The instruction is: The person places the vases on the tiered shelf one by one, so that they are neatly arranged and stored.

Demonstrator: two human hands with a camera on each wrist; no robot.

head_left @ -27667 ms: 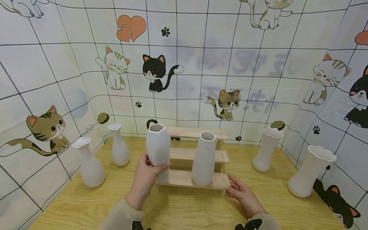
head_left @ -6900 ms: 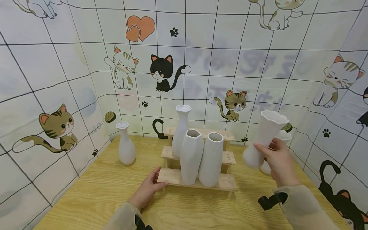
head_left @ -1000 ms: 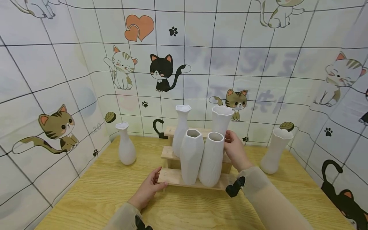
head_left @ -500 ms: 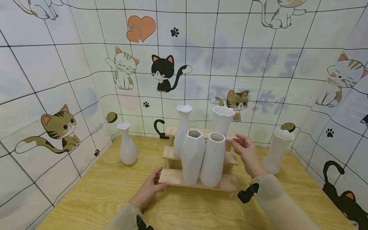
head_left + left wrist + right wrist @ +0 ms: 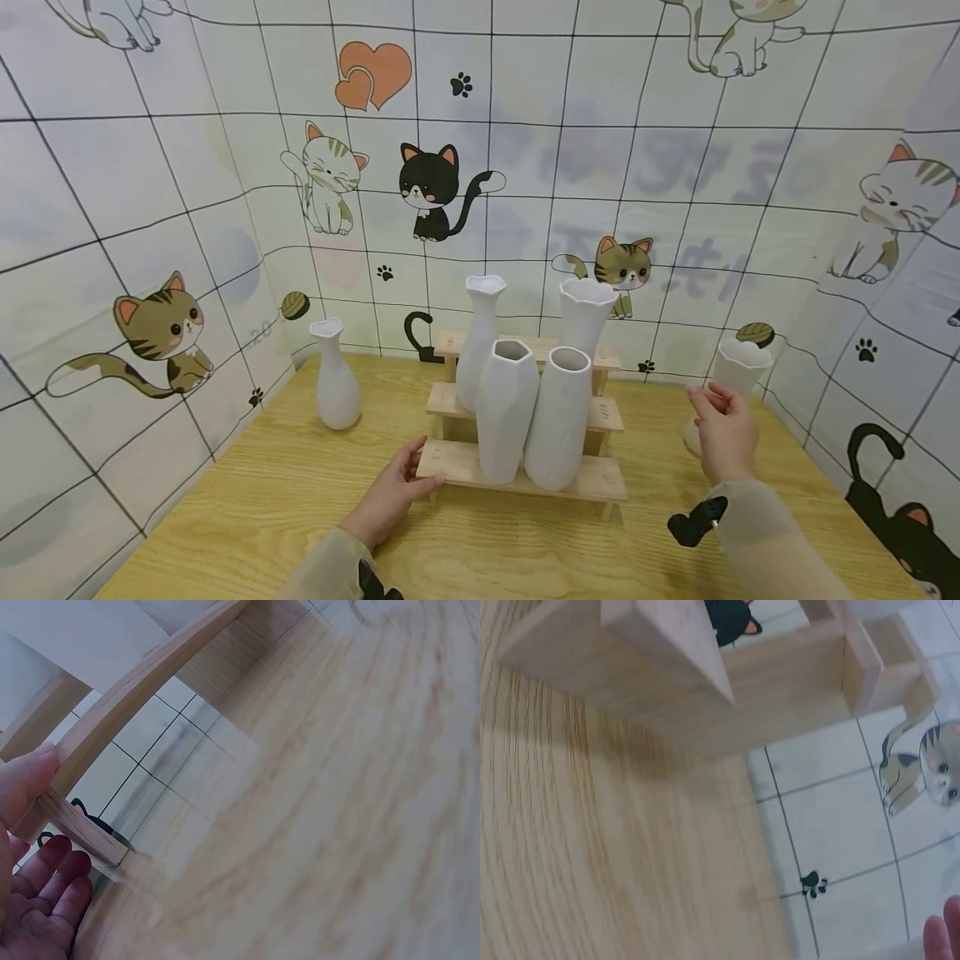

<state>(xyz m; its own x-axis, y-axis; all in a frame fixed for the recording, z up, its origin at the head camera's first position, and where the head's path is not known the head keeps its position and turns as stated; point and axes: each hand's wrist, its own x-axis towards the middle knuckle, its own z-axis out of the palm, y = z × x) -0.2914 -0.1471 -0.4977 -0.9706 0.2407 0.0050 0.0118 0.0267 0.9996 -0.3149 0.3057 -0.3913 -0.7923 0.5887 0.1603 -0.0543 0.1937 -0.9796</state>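
My left hand point(image 5: 393, 494) grips the left end of the bottom shelf of a three-tier wooden stand point(image 5: 600, 482). In the left wrist view its thumb lies against the board. On the bottom tier stand a faceted white vase point(image 5: 507, 417) and a smooth round-mouthed white vase point(image 5: 558, 425). Behind them rise a narrow-necked white vase point(image 5: 480, 333), on the middle tier, and a scalloped-rim white vase point(image 5: 588, 312), whose base is hidden. My right hand point(image 5: 726, 433), holding nothing, is in front of another scalloped-rim vase point(image 5: 741, 367) on the right; contact cannot be told.
Another narrow-necked white vase point(image 5: 337, 387) stands at the table's left. The wooden table point(image 5: 517, 550) meets walls covered in a cat-printed grid sheet point(image 5: 510, 100) at the back and sides.
My right hand let go of the scalloped-rim vase on the stand and moved right to the other one. Earlier, the stand's vases were placed one after another. My left hand keeps its hold.
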